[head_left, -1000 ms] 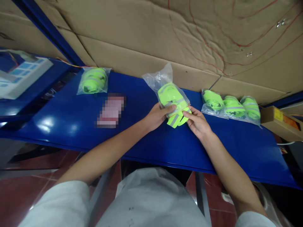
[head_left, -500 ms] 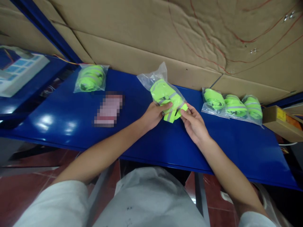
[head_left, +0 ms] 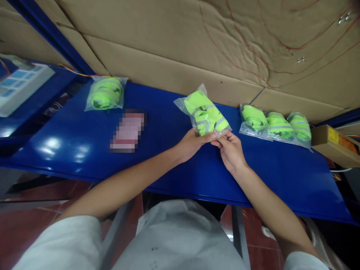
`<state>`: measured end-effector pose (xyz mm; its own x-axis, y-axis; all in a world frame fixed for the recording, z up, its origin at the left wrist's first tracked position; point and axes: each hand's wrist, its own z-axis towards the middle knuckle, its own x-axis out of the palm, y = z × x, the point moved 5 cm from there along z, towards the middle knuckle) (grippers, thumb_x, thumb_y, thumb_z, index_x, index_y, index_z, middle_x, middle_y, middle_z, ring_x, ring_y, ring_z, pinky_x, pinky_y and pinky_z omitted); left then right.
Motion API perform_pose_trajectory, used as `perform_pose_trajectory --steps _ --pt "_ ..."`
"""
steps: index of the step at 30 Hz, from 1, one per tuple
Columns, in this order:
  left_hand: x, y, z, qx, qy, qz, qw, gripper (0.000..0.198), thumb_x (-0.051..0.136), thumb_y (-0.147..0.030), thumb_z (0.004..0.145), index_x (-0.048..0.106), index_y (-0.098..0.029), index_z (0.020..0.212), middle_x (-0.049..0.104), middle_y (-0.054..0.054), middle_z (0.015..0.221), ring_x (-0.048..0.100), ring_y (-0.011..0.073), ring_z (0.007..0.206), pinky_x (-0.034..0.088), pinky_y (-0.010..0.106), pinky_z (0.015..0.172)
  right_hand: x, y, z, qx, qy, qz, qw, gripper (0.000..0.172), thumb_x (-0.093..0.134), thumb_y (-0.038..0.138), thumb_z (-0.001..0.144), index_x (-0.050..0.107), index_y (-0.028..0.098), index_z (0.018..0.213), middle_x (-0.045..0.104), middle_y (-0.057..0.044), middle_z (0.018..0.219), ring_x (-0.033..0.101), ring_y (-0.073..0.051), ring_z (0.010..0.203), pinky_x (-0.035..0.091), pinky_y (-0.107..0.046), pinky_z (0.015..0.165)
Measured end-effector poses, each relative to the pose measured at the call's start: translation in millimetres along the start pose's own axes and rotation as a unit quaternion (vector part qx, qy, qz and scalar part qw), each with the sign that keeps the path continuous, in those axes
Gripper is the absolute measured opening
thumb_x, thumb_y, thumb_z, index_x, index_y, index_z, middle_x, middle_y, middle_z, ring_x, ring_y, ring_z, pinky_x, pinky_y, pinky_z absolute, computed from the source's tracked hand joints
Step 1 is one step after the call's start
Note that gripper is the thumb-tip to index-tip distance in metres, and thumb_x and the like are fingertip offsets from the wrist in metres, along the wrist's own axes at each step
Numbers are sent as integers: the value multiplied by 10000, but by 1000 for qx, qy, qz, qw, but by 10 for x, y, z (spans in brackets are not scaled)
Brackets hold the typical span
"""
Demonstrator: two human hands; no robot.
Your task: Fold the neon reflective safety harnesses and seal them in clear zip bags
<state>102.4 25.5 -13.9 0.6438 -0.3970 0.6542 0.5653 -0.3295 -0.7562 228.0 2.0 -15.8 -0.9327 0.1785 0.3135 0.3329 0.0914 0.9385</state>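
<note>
A clear plastic bag holds a folded neon-green strap with grey reflective bands, all of it inside the bag. My left hand pinches the bag's near open edge from the left. My right hand pinches the same edge from the right. Both hands hold the bag just above the blue table, near its middle.
Three bagged green straps lie in a row at the right by the cardboard wall. Another bagged strap lies at the back left. A blurred pink item rests left of centre. A cardboard box sits far right, a white device far left.
The green strap's end that stuck out of the bag is now fully inside. Both hands have shifted to pinch the bag's open edge, and the bag's loose top has flattened.
</note>
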Motion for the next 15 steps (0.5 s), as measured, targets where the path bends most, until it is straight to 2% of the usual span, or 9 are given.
perform_pose_trajectory --steps 3,6,11,15 --pt "-78 -20 21 -5 -20 -35 999 343 848 -332 815 754 -184 1109 749 80 1177 670 231 1174 471 352 1052 96 10 -50 33 64 42 997 237 806 238 767 764 227 999 776 -19 1088 727 -188 1063 586 -383 1057" --pt "-191 -11 34 -5 -72 -70 995 248 827 -338 839 759 -176 1014 757 51 1069 686 180 1052 480 309 989 215 22 -105 64 129 81 986 343 755 221 780 735 258 1120 715 -12 1300 618 -221 1312 450 -446 1212" --pt "-195 75 30 -31 -83 -99 991 223 822 -311 845 764 -148 985 751 43 994 679 136 929 503 266 903 312 19 -115 73 178 95 977 326 723 279 785 704 291 1111 668 10 1376 569 -225 1371 290 -463 1301" --pt "-279 23 75 -37 -116 -90 988 128 813 -232 836 758 -141 907 745 22 873 671 110 801 515 238 800 332 18 -129 44 187 48 980 462 732 289 802 632 318 1252 599 6 1470 527 -228 1412 274 -480 1299"
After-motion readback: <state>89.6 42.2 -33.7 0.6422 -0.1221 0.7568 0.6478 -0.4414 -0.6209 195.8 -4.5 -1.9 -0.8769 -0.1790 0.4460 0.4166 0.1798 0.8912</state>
